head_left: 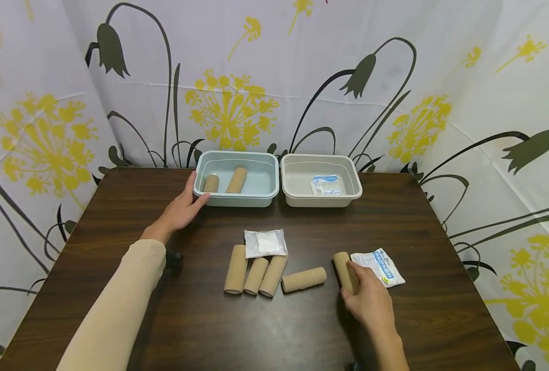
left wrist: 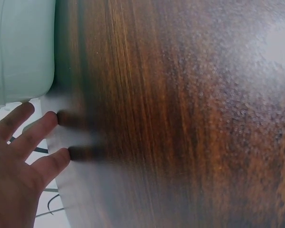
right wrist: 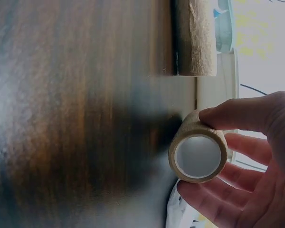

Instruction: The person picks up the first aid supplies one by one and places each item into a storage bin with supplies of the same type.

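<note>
My right hand pinches a tan bandage roll between thumb and fingers; its surface is crinkled and its round core white. Beside those fingers lies a white packet with blue print. My left hand touches the left front corner of the light blue bin, its fingers fairly straight in the left wrist view. Two tan rolls are inside that bin. On the table, between the hands, three more rolls lie side by side, with a white packet across their upper ends. Another roll lies crosswise.
A beige bin stands right of the blue one and holds a white and blue packet. Both bins stand at the back edge of the dark wooden table. Behind them hangs a flower-patterned curtain.
</note>
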`<state>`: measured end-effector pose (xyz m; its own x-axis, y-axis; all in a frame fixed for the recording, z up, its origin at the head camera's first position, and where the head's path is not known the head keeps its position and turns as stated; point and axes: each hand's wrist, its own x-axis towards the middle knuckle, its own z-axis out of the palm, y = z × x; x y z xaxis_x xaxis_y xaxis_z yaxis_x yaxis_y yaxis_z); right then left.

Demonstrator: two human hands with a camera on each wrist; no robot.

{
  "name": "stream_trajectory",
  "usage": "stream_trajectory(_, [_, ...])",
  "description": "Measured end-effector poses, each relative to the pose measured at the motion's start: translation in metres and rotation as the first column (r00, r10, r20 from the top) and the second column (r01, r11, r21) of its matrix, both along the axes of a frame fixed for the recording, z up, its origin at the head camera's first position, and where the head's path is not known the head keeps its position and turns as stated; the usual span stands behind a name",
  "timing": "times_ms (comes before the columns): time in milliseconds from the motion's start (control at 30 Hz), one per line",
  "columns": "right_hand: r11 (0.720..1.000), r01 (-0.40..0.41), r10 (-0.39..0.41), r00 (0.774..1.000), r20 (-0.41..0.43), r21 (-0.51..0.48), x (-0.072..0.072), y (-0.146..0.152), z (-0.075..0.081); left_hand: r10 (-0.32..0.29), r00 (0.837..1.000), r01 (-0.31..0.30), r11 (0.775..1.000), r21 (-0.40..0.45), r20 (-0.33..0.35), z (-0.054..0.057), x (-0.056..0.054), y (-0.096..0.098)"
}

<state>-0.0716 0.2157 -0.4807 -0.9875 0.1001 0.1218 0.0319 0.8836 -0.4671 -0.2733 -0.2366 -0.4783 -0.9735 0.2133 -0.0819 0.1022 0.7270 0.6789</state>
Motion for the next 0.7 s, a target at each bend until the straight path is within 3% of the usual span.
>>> stream_trajectory(333, [0.991, 0.024, -0.02, 0.999, 0.031, -0.132, -0.004, 0.002, 0.005, 0.004, 1.0, -0.004, 1.0, -0.007, 0.009, -0.001, 0.0, 0.0])
stream_trajectory(467, [0.958, 0.03, -0.015, 0.999, 0.053, -0.286, -0.006, 0.002, 0.011, 0.005, 1.0, -0.005, 1.0, -0.007, 0.022, -0.002, 0.0, 0.0])
stream_trajectory(533, [0.901, 0.039, -0.007, 0.997, 0.076, -0.432, -0.008, 0.0, 0.014, 0.004, 1.0, -0.004, 1.0, -0.004, 0.02, -0.002, 0.0, 0.0])
stream_trajectory(600, [0.8, 0.064, -0.003, 0.995, 0.103, -0.596, -0.012, -0.001, 0.017, 0.003, 1.0, -0.003, 1.0, -0.002, 0.018, -0.002, -0.001, 0.001])
stream_trajectory(633, [0.731, 0.084, -0.003, 0.993, 0.121, -0.677, -0.014, -0.002, 0.019, 0.002, 1.0, -0.002, 1.0, -0.002, 0.016, -0.002, -0.001, 0.001])
stream_trajectory(700, [0.56, 0.132, -0.005, 0.988, 0.156, -0.818, -0.019, -0.003, 0.023, 0.001, 1.0, -0.001, 1.0, -0.002, 0.014, -0.001, -0.002, 0.001])
